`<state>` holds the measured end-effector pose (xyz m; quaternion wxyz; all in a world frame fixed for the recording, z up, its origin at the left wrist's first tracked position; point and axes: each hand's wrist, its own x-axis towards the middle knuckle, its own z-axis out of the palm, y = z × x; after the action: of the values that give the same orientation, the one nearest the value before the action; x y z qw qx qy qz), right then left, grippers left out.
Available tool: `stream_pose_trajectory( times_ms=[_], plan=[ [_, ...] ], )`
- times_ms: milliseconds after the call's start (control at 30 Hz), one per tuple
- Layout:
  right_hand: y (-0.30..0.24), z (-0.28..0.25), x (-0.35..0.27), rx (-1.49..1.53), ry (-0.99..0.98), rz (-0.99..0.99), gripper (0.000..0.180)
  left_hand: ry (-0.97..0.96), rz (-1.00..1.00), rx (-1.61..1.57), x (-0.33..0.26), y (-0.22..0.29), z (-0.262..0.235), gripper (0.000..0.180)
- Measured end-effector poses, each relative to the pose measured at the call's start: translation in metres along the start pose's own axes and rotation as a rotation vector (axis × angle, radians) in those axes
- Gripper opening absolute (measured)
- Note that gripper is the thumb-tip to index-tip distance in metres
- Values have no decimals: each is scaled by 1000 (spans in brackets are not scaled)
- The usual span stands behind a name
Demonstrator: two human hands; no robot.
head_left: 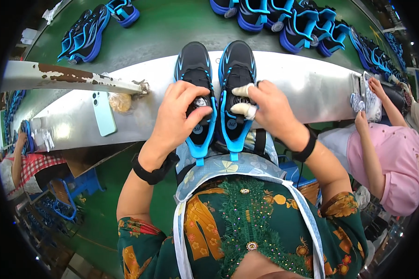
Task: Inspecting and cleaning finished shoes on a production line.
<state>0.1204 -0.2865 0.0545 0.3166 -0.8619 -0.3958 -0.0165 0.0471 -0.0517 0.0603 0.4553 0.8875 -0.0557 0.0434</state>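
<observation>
Two black and blue sneakers stand side by side on a metal ledge (307,86), heels toward me. My left hand (177,116) grips the left sneaker (193,63) over its round lacing dial. On the right sneaker (237,60) rests my right hand (270,109), two taped fingers pinching that shoe's dial. Black bands circle both wrists.
A pale green phone (103,113) lies on the ledge to the left, beside a small plastic bag (120,102). Several blue sneakers (291,21) ride the green conveyor (167,28) behind. A person in pink (395,162) works at right, another in red check (26,165) at left.
</observation>
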Motion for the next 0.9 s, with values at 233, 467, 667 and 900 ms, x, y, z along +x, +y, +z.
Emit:
stream_pose_trajectory(
  times_ms=[233, 467, 667, 900],
  plan=[
    [-4, 1, -14, -98, 26, -3, 36, -90, 2, -158, -10, -16, 1, 37],
    [-5, 0, -10, 31, -7, -40, 35, 2, 15, -35, -16, -11, 8, 42],
    [2, 3, -9, 23, 116, -16, 35, -86, -20, -239, -12, -10, -4, 40],
    [-3, 17, -14, -93, 97, 15, 35, -90, -91, -155, -15, -9, -4, 39]
  ],
)
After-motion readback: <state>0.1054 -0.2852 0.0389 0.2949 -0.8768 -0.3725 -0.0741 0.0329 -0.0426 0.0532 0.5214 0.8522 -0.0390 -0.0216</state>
